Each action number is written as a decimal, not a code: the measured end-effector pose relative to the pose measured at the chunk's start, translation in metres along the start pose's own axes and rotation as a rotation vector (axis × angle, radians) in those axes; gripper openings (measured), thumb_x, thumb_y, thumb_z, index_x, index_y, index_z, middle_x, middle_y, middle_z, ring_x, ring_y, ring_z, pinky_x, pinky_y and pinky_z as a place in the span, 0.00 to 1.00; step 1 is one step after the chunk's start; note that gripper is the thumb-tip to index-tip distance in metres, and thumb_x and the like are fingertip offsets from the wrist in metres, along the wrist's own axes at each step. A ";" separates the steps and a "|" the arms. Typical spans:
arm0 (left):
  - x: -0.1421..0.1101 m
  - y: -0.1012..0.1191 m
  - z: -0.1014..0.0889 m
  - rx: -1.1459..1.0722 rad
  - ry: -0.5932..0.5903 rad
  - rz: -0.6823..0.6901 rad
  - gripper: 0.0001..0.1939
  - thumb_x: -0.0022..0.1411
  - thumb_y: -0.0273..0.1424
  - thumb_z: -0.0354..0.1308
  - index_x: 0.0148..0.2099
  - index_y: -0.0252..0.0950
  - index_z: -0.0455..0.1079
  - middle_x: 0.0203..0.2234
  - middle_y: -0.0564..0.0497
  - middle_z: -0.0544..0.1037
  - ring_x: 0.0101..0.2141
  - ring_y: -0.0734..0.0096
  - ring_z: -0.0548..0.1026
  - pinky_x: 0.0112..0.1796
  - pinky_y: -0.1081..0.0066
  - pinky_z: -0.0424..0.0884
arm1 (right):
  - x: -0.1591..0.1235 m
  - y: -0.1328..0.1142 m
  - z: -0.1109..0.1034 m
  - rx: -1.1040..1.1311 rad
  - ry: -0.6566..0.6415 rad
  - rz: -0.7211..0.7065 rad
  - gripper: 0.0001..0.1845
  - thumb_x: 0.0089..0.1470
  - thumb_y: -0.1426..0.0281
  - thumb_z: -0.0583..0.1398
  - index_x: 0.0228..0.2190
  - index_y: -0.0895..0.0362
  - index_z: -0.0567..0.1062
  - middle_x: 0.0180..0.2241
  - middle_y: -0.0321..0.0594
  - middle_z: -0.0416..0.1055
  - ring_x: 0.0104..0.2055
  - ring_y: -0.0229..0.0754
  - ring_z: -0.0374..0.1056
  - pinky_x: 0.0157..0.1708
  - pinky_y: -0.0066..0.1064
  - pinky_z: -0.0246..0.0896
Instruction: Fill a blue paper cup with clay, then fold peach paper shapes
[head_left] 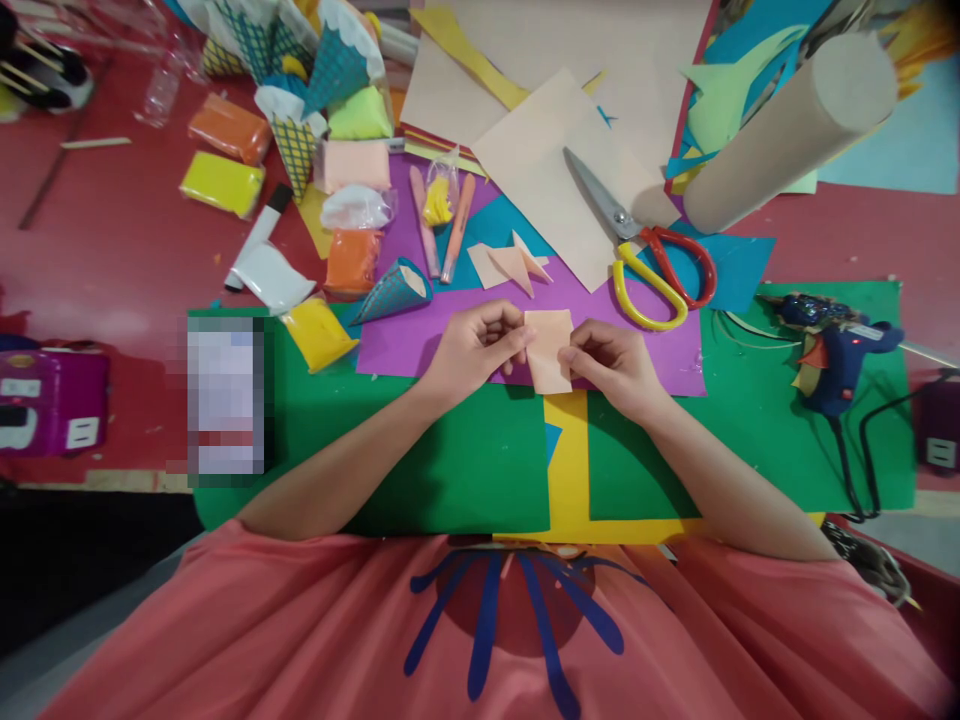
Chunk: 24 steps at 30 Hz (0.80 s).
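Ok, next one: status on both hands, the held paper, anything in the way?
Left hand and right hand pinching small peach paper, opposite sides. Near edge of purple sheet behind it. Scissors and peach scraps beyond, not between hands.

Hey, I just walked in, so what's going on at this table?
Someone is holding a small piece of peach paper between both hands: the left hand pinches one side, the right hand the other. Just beyond it lie some cut peach scraps and scissors with red and yellow handles, which neither hand is touching. A blue glue gun rests off to the right.
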<state>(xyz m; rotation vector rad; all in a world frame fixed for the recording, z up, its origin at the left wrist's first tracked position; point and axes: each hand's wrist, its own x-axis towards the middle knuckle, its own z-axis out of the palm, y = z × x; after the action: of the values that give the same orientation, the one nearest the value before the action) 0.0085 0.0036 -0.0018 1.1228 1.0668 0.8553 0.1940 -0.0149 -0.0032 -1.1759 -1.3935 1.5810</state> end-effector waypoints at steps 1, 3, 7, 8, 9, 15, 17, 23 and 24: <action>0.000 0.000 0.000 0.004 0.000 0.006 0.20 0.48 0.42 0.69 0.25 0.36 0.62 0.14 0.58 0.70 0.13 0.85 0.65 0.14 0.82 0.61 | 0.000 0.000 0.000 0.001 0.000 -0.001 0.19 0.50 0.55 0.65 0.23 0.56 0.67 0.19 0.32 0.66 0.21 0.32 0.62 0.22 0.26 0.59; -0.001 0.000 0.000 0.013 -0.004 0.015 0.21 0.50 0.42 0.68 0.25 0.36 0.61 0.14 0.59 0.70 0.13 0.85 0.64 0.14 0.82 0.60 | 0.000 0.000 0.000 -0.003 -0.004 -0.006 0.19 0.50 0.56 0.65 0.23 0.56 0.67 0.19 0.32 0.66 0.21 0.32 0.62 0.21 0.26 0.58; -0.002 -0.001 -0.001 0.015 -0.001 0.009 0.20 0.51 0.41 0.67 0.25 0.36 0.61 0.14 0.59 0.70 0.12 0.85 0.64 0.14 0.82 0.60 | 0.000 -0.001 0.000 -0.033 -0.013 -0.011 0.19 0.50 0.56 0.64 0.23 0.56 0.67 0.19 0.33 0.67 0.21 0.32 0.61 0.21 0.26 0.56; -0.001 -0.002 -0.001 0.010 0.003 0.011 0.19 0.51 0.41 0.66 0.26 0.36 0.61 0.14 0.59 0.70 0.12 0.85 0.64 0.14 0.82 0.60 | 0.000 -0.001 0.000 -0.041 -0.012 -0.011 0.19 0.51 0.57 0.64 0.23 0.56 0.67 0.19 0.33 0.67 0.20 0.31 0.61 0.21 0.26 0.55; -0.001 -0.002 -0.002 0.006 0.008 0.017 0.17 0.52 0.41 0.65 0.26 0.36 0.62 0.14 0.59 0.70 0.12 0.85 0.64 0.14 0.82 0.60 | 0.000 -0.001 0.000 -0.047 -0.010 -0.011 0.19 0.51 0.56 0.64 0.23 0.57 0.67 0.19 0.32 0.67 0.20 0.31 0.60 0.20 0.25 0.55; 0.000 -0.006 -0.003 0.018 0.023 0.056 0.14 0.54 0.38 0.62 0.27 0.37 0.62 0.14 0.60 0.68 0.13 0.85 0.63 0.14 0.80 0.59 | 0.000 -0.001 -0.001 -0.085 -0.043 -0.014 0.19 0.51 0.56 0.63 0.23 0.57 0.66 0.19 0.32 0.66 0.20 0.31 0.58 0.20 0.25 0.52; -0.001 -0.006 -0.003 0.008 0.030 0.066 0.14 0.54 0.38 0.62 0.26 0.37 0.61 0.14 0.60 0.68 0.12 0.85 0.62 0.14 0.80 0.58 | 0.000 -0.001 -0.001 -0.087 -0.057 -0.013 0.19 0.52 0.56 0.63 0.23 0.57 0.66 0.19 0.32 0.66 0.20 0.30 0.57 0.20 0.25 0.50; -0.001 -0.002 -0.002 0.036 0.002 0.054 0.19 0.54 0.46 0.64 0.26 0.36 0.65 0.14 0.59 0.68 0.13 0.84 0.63 0.14 0.80 0.58 | 0.000 0.001 -0.001 -0.098 -0.062 -0.024 0.20 0.52 0.55 0.63 0.23 0.57 0.66 0.19 0.32 0.64 0.20 0.30 0.55 0.20 0.25 0.49; -0.001 -0.001 -0.002 0.051 -0.004 0.048 0.20 0.54 0.47 0.64 0.26 0.36 0.65 0.14 0.59 0.67 0.13 0.83 0.64 0.14 0.79 0.58 | 0.000 0.001 -0.001 -0.097 -0.063 -0.026 0.20 0.52 0.55 0.63 0.23 0.57 0.66 0.19 0.32 0.64 0.20 0.30 0.55 0.20 0.25 0.50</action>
<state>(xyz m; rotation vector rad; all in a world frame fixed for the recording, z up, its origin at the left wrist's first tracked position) 0.0063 0.0028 -0.0022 1.1965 1.0668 0.8670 0.1952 -0.0145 -0.0040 -1.1676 -1.5358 1.5596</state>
